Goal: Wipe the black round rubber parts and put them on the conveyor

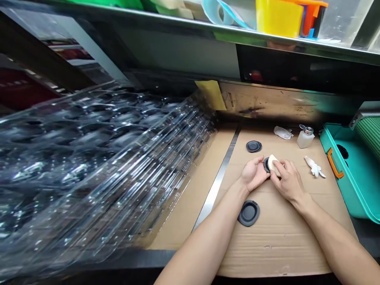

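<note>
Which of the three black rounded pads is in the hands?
The middle black pad, held by the left hand against a cream sponge under the right hand. The far pad and the near pad lie untouched on the cardboard.

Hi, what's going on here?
A person is working with bare hands on a sheet of cardboard. Their left hand holds a black disc, and their right hand presses a cream sponge against it. Another disc lies beyond the hands, and a third lies nearer the person. A small bottle stands close by, beside a teal bin, with stacked clear plastic trays on the left.
</note>
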Action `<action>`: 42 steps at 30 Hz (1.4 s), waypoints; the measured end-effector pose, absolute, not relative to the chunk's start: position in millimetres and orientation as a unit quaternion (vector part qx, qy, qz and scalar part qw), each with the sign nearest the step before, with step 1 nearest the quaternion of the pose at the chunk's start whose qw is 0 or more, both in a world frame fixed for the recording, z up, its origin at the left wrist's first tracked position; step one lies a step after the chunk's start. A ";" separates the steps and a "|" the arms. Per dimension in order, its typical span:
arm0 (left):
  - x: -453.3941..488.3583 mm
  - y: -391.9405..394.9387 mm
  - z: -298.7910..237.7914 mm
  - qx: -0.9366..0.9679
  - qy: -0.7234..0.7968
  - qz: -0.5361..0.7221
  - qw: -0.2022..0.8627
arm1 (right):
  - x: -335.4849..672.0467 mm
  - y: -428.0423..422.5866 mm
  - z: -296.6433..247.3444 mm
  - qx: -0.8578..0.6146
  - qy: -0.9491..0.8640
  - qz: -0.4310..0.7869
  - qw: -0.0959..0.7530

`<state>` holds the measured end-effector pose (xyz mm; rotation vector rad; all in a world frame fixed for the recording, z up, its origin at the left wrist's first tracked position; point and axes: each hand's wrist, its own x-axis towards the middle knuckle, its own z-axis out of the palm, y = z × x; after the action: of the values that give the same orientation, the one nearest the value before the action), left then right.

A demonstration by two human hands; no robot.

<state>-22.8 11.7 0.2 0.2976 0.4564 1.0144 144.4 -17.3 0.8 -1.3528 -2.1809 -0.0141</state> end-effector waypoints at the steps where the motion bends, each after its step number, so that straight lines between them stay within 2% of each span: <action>1: -23.8 12.6 -0.2 0.141 0.219 0.481 0.837 | 139.7 -19.7 1.0 -0.515 -0.810 -0.017 0.279; 5: -24.9 15.5 -3.1 0.156 0.234 0.476 0.833 | 130.6 -23.1 1.2 -0.529 -0.798 -0.046 0.283; 8: -21.2 17.3 -5.7 0.156 0.229 0.473 0.836 | 126.1 -18.1 1.0 -0.516 -0.817 -0.050 0.251; 12: -17.1 18.9 -9.6 0.148 0.246 0.482 0.828 | 118.8 -8.9 0.4 -0.574 -0.785 -0.055 0.226; 15: -16.6 18.4 -11.3 0.143 0.245 0.488 0.826 | 115.5 -10.1 -0.9 -0.549 -0.807 -0.052 0.210; 20: -15.0 17.0 -10.0 0.157 0.252 0.498 0.815 | 117.9 -14.3 -2.4 -0.584 -0.779 -0.061 0.218; 24: -14.4 17.3 -10.5 0.160 0.249 0.510 0.808 | 124.7 -11.3 -6.6 -0.535 -0.808 -0.056 0.243; 27: -14.0 17.0 -11.7 0.190 0.243 0.505 0.806 | 132.2 -4.0 -5.9 -0.554 -0.770 -0.012 0.317; 30: -13.3 15.3 -12.3 0.208 0.231 0.513 0.800 | 139.8 -4.3 0.5 -0.532 -0.756 0.083 0.371; 36: -9.0 11.0 -9.5 0.193 0.268 0.521 0.788 | 152.8 -13.4 16.5 -0.516 -0.756 0.275 0.294; 40: -5.7 7.9 -7.3 0.221 0.275 0.516 0.780 | 147.4 -6.7 18.6 -0.530 -0.725 0.280 0.339; 42: -5.2 6.9 -7.5 0.225 0.280 0.518 0.776 | 145.9 -3.9 19.2 -0.526 -0.735 0.282 0.323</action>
<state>-5.2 6.9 -7.5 0.4879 0.6051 1.1206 145.9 -3.9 19.2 -1.3805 -1.9285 0.7404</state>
